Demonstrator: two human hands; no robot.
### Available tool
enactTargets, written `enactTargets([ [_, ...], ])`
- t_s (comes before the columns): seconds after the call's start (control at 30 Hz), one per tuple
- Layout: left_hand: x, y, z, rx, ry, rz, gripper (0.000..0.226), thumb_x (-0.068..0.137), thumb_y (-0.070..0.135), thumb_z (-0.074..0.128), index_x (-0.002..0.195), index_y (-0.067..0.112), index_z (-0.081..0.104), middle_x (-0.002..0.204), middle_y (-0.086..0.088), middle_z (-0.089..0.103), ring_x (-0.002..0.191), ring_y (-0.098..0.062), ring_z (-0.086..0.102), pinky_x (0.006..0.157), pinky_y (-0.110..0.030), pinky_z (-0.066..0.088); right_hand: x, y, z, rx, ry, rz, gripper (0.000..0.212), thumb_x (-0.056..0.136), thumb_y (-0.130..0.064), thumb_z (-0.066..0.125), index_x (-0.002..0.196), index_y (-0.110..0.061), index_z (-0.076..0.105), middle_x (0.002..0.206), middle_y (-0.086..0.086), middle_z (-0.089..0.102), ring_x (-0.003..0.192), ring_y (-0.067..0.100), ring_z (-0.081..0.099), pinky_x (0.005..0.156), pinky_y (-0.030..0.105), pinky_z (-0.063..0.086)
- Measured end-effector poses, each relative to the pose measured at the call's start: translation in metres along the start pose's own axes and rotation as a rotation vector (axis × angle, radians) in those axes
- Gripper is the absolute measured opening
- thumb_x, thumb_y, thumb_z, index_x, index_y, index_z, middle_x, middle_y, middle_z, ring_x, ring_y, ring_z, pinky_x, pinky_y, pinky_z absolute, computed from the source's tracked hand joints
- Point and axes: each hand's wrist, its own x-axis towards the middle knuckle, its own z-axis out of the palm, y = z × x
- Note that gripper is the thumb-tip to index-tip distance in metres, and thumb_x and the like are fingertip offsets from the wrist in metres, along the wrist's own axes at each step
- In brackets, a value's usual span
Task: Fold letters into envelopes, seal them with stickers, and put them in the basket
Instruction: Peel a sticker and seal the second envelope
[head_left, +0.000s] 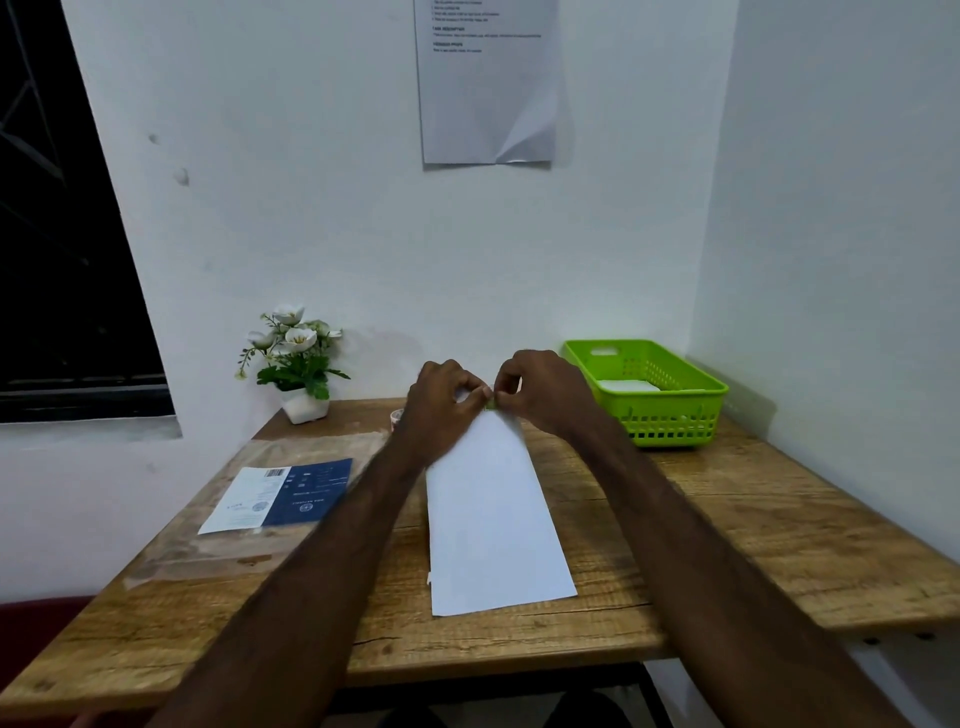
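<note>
Counter (727, 519): wooden, set into a corner of white wall.

Envelope (493, 519): long, white, lying flat mid-counter, its far end toward the back edge and under both hands.

Sticker (490, 406): a small green piece at the envelope's far end, between the fingertips; its exact shape is too small to tell.

Left hand (441, 400): fingers curled, pinching at the far end of the envelope beside the sticker.

Right hand (540, 389): fingers curled, thumb and forefinger pinching the sticker.

Basket (675, 415): green plastic, at the back right corner, with white paper items already inside.

Clear plastic sleeve (270, 499): with a blue-and-white label, near the left edge.

Potted flowers (296, 358): back left corner.

Step in hand, by judgement: sealing. Next move calls for pressing the sticker flat, then lifting the envelope across to the basket.
</note>
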Motion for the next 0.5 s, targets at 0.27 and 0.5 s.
enactTargets([
  [0.27,0.0016,-0.0015,0.0010,-0.037,0.069,-0.033,0.013,0.096,0.026,0.064,0.091,0.021,0.075,0.092,0.005,0.066,0.099,-0.019,0.054,0.086,-0.036,0.045,0.0015,0.0016,0.0067,0.397,0.035,0.203,0.008,0.076,-0.030,0.078,0.073,-0.023,0.074,0.069,-0.008,0.071,0.054,0.007,0.063,0.052,0.032,0.054],
  [0.5,0.0027,-0.0056,-0.0011,-0.070,0.116,-0.041,0.012,0.096,0.025,0.065,0.090,0.019,0.075,0.090,0.006,0.065,0.098,-0.021,0.057,0.083,-0.035,0.046,-0.0022,0.0022,0.0069,0.732,-0.027,0.352,0.009,0.077,-0.018,0.080,0.072,-0.012,0.078,0.065,-0.001,0.067,0.058,0.006,0.060,0.049,0.024,0.051],
])
